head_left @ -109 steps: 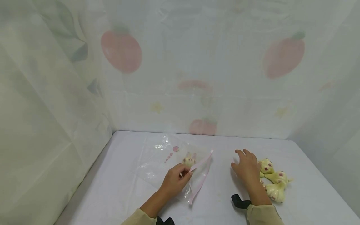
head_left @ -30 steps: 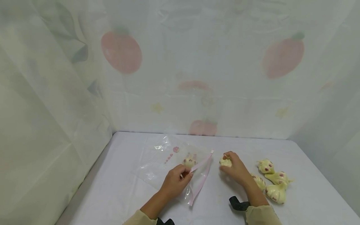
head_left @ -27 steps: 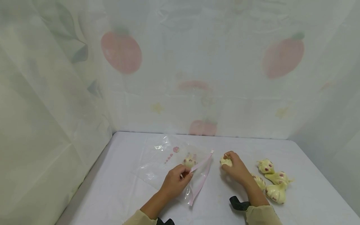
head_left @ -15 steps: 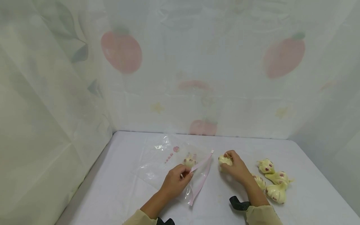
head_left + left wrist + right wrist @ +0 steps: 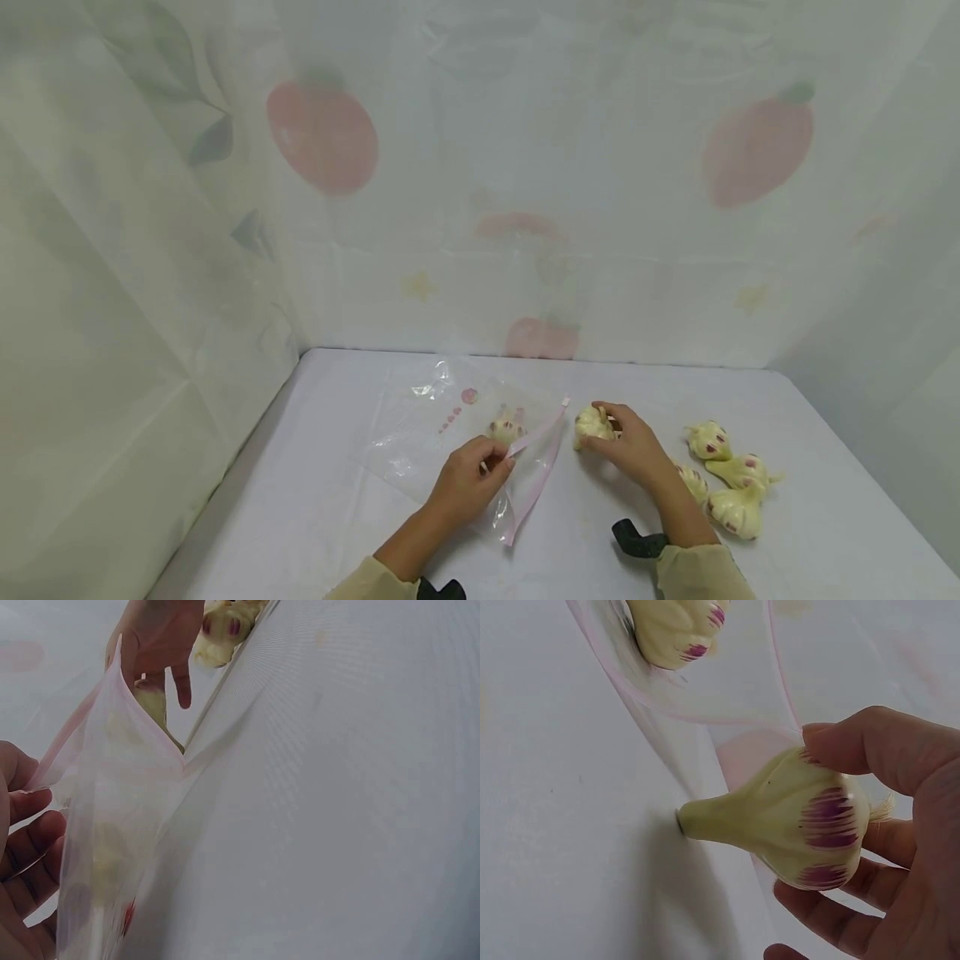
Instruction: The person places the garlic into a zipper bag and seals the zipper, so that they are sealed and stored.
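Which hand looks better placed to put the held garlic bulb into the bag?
Probably the right hand: it grips the garlic bulb close to the open end of the bag, while the left hand pinches the bag's pink edge.

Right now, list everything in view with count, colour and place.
Table: one, white, head view's lower part
Bag: one, clear with pink edging, on the table
Garlic bulbs: six, yellowish with purple; one bagged, one held, four at table right
Cloth: count unclear, pale, red prints, behind the table
Wrist pieces: two, black, one per wrist
Sleeves: two, beige, on forearms
Left hand: one, bare, pinching the bag's edge
Right hand: one, bare, holding a bulb
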A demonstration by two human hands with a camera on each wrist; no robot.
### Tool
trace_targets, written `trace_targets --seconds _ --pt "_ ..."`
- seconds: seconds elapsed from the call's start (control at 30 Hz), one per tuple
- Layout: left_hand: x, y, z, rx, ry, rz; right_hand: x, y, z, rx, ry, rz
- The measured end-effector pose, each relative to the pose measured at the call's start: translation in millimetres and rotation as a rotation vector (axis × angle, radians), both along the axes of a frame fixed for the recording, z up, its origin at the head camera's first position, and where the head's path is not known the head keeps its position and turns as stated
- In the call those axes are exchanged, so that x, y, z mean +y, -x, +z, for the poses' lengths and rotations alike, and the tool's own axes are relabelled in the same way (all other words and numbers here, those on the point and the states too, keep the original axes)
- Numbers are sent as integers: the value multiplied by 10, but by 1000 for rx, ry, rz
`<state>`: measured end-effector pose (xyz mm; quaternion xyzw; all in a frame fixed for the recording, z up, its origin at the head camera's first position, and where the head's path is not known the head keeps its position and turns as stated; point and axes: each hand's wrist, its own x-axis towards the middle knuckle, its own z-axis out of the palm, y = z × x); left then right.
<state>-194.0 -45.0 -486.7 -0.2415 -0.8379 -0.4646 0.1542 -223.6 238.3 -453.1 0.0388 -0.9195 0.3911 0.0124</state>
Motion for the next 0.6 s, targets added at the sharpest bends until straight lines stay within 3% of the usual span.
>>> trace_targets --seconds 0.2,0.6 --pt "2 9 5 4 6 8 37 0 23 -3 -25 19" --pt "-4 17 -3 1 12 5 76 8 29 -31 29 67"
